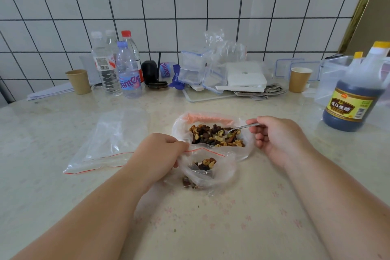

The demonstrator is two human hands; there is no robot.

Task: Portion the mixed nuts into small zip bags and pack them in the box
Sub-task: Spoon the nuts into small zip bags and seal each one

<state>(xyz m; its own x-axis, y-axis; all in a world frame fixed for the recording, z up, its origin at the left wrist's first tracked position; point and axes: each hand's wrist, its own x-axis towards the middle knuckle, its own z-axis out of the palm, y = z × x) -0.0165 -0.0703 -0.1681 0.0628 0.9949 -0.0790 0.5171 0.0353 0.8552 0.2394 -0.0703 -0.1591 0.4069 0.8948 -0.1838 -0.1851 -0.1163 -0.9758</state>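
Observation:
A large clear bag (181, 124) lies open in the middle of the table with a pile of mixed nuts (215, 136) in it. My right hand (274, 135) grips a metal spoon (242, 127) whose bowl rests in the nuts. Just in front, my left hand (162, 148) pinches the red-striped mouth of a small zip bag (221, 172) and holds it open. A few nuts lie inside the small bag. A stack of empty zip bags (109, 143) lies flat to the left.
Water bottles (128, 69) and a paper cup (79, 81) stand at the back left. Clear lidded boxes (193, 66) and a white box (244, 78) sit on a tray at the back. A vinegar jug (354, 99), a second cup (299, 79) and a clear tub stand right.

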